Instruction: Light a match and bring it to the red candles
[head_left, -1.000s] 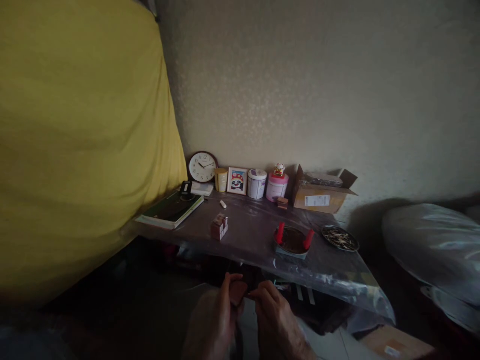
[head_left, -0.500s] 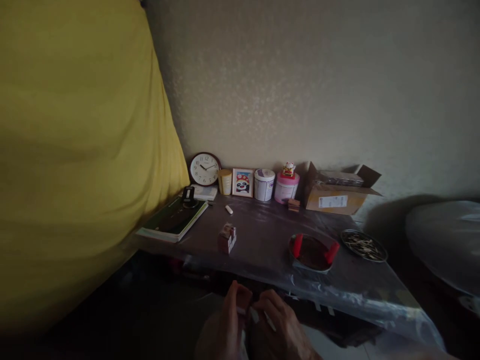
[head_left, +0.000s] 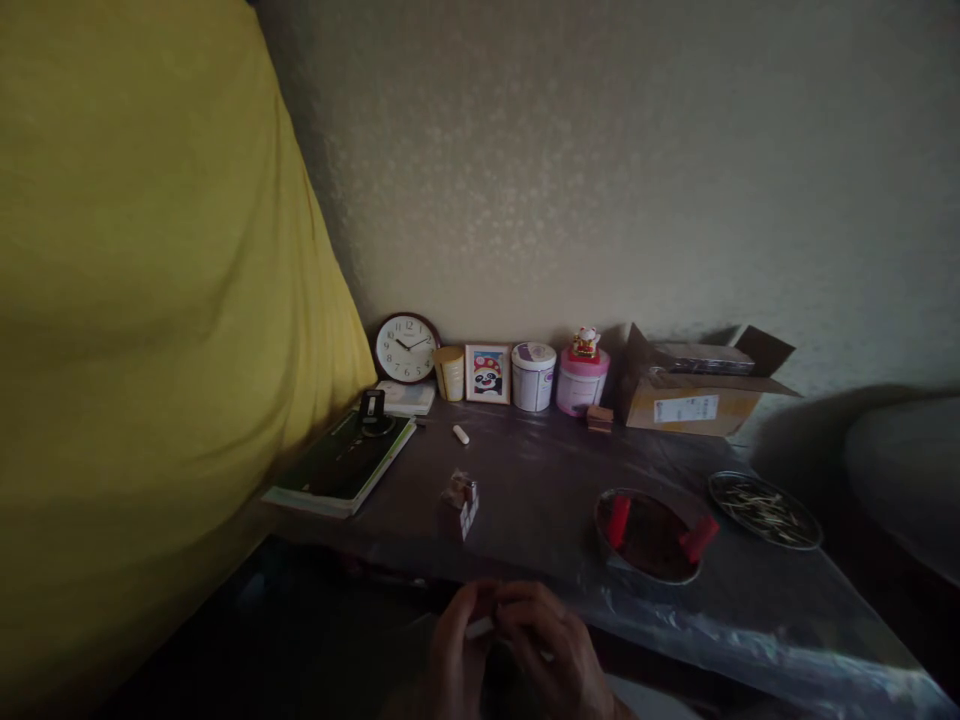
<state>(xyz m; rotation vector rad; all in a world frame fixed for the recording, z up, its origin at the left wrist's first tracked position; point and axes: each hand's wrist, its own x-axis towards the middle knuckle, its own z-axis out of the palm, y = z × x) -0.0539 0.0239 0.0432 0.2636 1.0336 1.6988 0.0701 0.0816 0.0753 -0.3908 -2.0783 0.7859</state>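
Two hands meet around a small object at the lower centre

At the lower centre of the frame, the left hand (head_left: 454,645) and the right hand (head_left: 551,640) are very near to each other, in front of the close edge of the table (head_left: 525,475). A small object (head_left: 480,628) is between them; only a pale part of it is seen, because the fingers hide the rest. The fingers of both hands are bent, with their tips close together. Which fingers are clamped on the object, I cannot tell, as this area is dark.

Above the hands, near the middle of the frame, a block with pale squares (head_left: 466,515) stands on the table. A short white piece (head_left: 460,435) lies farther behind it. At the lower right, a round dish (head_left: 652,575) bears two red pieces (head_left: 618,521), one at each side, and near it is a plate of thin sticks (head_left: 765,510).

Left of the middle lies a green book (head_left: 330,465). Along the wall, a clock (head_left: 405,348), a yellow cup (head_left: 449,376), a framed panda picture (head_left: 488,376) and two tins (head_left: 533,380) form a row, and a cardboard box (head_left: 679,410) stands to their right.
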